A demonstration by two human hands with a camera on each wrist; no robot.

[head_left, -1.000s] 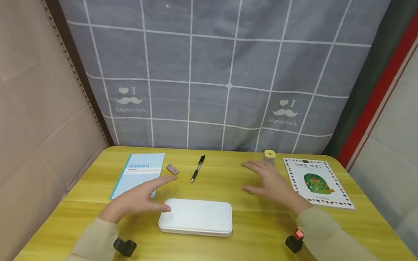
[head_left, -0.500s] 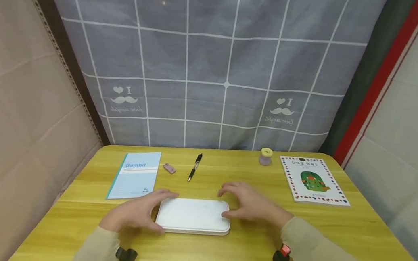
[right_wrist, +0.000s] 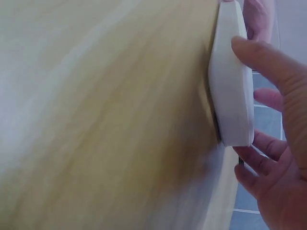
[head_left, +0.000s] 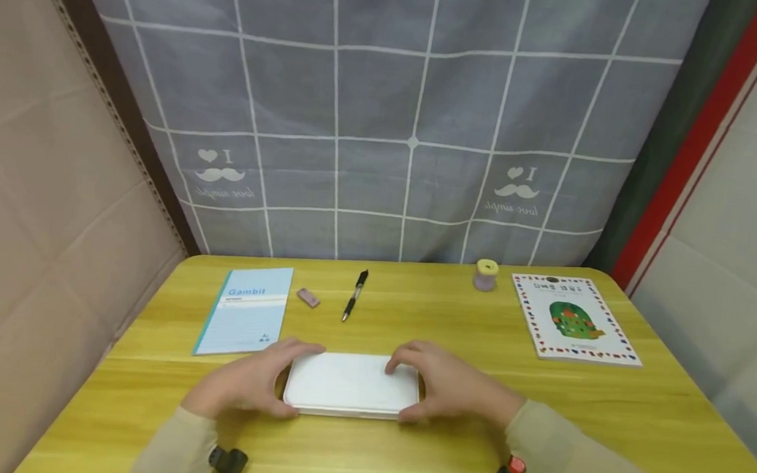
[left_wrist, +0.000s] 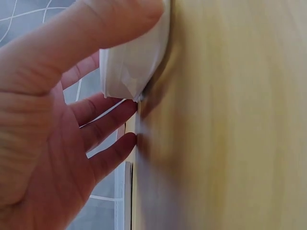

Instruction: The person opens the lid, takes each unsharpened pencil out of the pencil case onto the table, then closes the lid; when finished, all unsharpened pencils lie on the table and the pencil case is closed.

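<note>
A flat white pencil case [head_left: 342, 384] with rounded corners lies on the yellow wooden table, its long side towards me. My left hand [head_left: 253, 378] grips its left end, thumb at the near corner and fingers towards the far edge. At the right end my right hand [head_left: 450, 384] holds it, thumb on the near side and index finger bent over the top. In the left wrist view the thumb lies along the side of the case [left_wrist: 132, 67], with the other fingers behind and beneath. The right wrist view has the thumb [right_wrist: 254, 55] against the case's near side.
A light blue notebook [head_left: 244, 311] lies at the left. Behind the case are a small pinkish eraser [head_left: 308, 297] and a black pen [head_left: 355, 296]. A yellow-topped spool-like container [head_left: 485, 275] and a white picture booklet [head_left: 575, 320] stand and lie at right. A grey curtain [head_left: 376, 178] hangs behind.
Both hands have come down and inward to the pencil case. The left hand reached its end first; the right moved left from near the spool-like container and now grips the other end.
</note>
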